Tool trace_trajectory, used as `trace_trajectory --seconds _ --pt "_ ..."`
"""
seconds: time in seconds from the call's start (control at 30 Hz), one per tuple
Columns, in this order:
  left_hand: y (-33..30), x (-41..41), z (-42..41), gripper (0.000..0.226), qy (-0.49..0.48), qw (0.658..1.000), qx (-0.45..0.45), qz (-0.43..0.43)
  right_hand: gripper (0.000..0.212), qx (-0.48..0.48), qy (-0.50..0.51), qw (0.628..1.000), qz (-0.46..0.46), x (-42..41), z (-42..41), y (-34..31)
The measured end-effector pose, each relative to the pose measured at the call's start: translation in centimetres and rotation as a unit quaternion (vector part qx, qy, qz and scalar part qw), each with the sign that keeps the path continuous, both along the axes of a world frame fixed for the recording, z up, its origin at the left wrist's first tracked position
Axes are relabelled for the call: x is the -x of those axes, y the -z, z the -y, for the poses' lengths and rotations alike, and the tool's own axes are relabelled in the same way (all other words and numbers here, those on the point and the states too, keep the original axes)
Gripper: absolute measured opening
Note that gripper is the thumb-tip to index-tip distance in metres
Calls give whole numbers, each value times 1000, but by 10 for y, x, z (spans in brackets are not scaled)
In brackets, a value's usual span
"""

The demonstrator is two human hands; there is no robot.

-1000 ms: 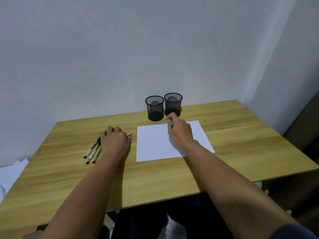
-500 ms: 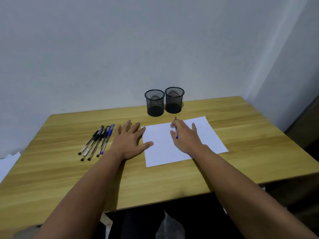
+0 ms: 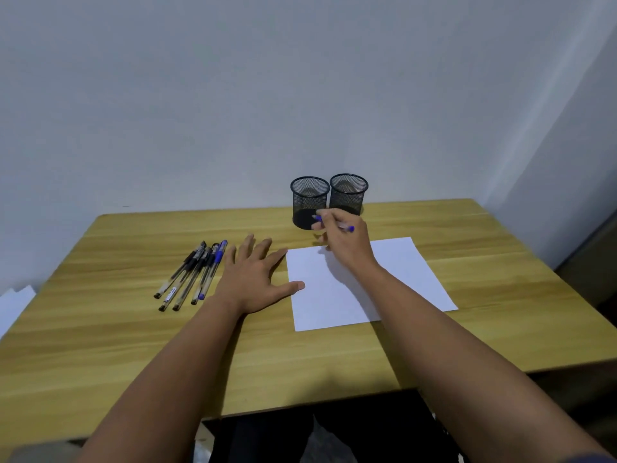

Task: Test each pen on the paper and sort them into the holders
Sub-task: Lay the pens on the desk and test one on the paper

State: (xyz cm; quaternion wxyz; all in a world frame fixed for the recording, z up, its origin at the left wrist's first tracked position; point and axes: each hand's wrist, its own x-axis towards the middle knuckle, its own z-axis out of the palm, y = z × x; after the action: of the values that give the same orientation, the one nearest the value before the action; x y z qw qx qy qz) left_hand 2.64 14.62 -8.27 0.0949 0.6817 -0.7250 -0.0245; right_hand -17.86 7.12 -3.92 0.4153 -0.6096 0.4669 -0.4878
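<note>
My right hand (image 3: 344,242) is lifted just in front of two black mesh holders and grips a blue pen (image 3: 347,227), which lies roughly level across the fingers. The left holder (image 3: 309,202) and the right holder (image 3: 349,193) stand side by side at the back of the desk; both look empty. A white sheet of paper (image 3: 340,295) lies below my right hand. My left hand (image 3: 258,275) rests flat on the desk with fingers spread, its thumb touching the paper's left edge. Several pens (image 3: 193,275) lie in a bunch to its left.
The wooden desk (image 3: 117,329) stands against a plain white wall, with another wall close at the right. White sheets (image 3: 13,305) show past the desk's left edge. Bare desk surface lies in front of the paper and to its right.
My right hand has lifted the blue pen off the paper and moved it back toward the holders. My left hand slid right off the bunch of pens and flattened beside the paper.
</note>
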Motion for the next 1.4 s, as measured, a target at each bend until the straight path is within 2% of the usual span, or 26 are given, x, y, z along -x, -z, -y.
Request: trace_trajectory --seconds 0.2,0.27,0.37,0.47,0.63,0.83,1.1,1.4 --pt "2 0 1 102 -1 1000 13 -17 20 -85 -34 994 56 -39 15 7" --pt "3 -1 2 102 -1 1000 16 -21 30 -77 -34 993 80 -48 18 18" --pt "5 -1 3 100 2 999 20 -25 45 -54 -29 997 56 -49 18 36" --pt "6 -2 5 101 3 999 21 -29 44 -46 -47 997 45 -47 18 43" --pt "6 -2 5 101 4 999 20 -29 42 -35 -23 999 4 -49 23 50" --pt "8 -4 6 89 3 999 26 -35 37 -30 -35 998 -30 -51 27 56" --pt "7 -3 6 90 3 999 29 -29 37 12 -36 993 -110 -51 29 59" --pt "7 -3 5 88 2 999 30 -28 35 22 -31 991 -126 -51 30 62"
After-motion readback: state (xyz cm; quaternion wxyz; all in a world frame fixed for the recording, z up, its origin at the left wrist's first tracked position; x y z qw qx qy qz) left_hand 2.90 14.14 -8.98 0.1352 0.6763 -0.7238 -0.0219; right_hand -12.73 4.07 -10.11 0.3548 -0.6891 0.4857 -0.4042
